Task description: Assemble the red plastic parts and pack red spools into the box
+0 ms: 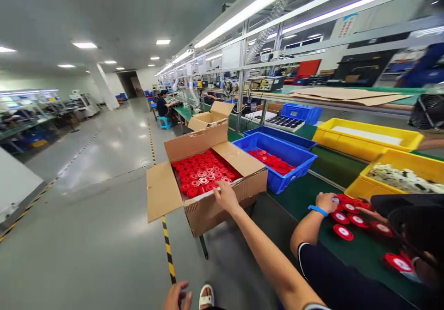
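An open cardboard box (211, 213) full of red round plastic parts (199, 173) stands in front of me, its flaps folded outward. My right hand (226, 198) is on the near rim of this box, with its fingers bent over the edge beside the red parts. Low in the view, my left hand (178, 296) hangs over the floor, holding nothing, its fingers loosely bent and apart. The lower part of that hand is cut off by the frame.
Right of the box, a blue bin (277, 162) holds more red parts. A co-worker in a dark cap (409, 222) handles red discs (343, 232) on the green bench (322, 180). Yellow bins (371, 134) stand behind. Striped floor tape (169, 250) runs along the left.
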A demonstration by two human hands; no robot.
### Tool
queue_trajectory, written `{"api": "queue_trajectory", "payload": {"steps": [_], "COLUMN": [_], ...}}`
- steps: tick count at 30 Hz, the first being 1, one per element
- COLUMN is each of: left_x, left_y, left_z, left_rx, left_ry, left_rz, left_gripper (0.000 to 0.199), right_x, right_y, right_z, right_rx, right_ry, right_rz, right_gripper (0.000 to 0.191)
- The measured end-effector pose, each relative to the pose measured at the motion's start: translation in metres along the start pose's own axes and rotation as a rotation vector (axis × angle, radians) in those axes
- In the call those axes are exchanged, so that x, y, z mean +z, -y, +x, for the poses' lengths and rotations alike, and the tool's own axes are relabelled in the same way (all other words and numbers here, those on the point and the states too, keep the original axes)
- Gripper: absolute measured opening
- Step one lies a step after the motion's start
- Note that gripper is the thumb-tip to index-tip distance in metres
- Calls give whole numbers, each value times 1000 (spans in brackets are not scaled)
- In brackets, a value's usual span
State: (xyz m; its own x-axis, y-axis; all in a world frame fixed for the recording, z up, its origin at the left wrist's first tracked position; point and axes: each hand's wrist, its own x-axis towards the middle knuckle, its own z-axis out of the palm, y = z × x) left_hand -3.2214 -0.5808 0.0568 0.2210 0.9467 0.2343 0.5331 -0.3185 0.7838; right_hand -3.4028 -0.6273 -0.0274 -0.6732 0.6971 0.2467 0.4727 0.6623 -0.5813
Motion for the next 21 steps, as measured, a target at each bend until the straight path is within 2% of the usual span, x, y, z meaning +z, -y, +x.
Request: {"api": "queue_trajectory", "payload": {"steps": [2, 4, 6, 8, 10, 12, 14, 16, 18, 21], "left_x": [-33, -69, -109, -149, -183, -208, -224, -232, -236, -236], "left_y": [13, 41, 82, 128, 170, 202, 226, 245, 261, 283], "left_z": [-37, -94, -162, -223, -260, -268, -256, -237, -225, -226], "left_rx": [-13, -79, -185, -279, -332, -349, -394, -507, -720, -1097], "left_ry": [-59, -187, -337, -440, -479, -463, -519, -609, -670, -671], "left_rz": [22, 89, 183, 261, 314, 358, 464, 613, 766, 892], "left_gripper": [31, 32, 33, 34, 33, 31, 34, 43, 56, 67], "right_x": [-2, -10, -23, -42, -63, -87, -110, -130, -143, -148], "right_y": [-14, -38, -67, -96, -121, -145, -169, -195, -224, -266], "right_z": [60, 96, 112, 118, 122, 130, 145, 162, 178, 193], "right_rx": [103, 209, 297, 346, 358, 356, 357, 368, 380, 379], "right_ry": [-63, -108, -140, -154, -175, -237, -349, -487, -616, -754], "right_rz": [-105, -206, -289, -343, -367, -371, -365, -351, -326, -270], "right_gripper": [39, 41, 45, 39, 29, 31, 37, 41, 42, 40]}}
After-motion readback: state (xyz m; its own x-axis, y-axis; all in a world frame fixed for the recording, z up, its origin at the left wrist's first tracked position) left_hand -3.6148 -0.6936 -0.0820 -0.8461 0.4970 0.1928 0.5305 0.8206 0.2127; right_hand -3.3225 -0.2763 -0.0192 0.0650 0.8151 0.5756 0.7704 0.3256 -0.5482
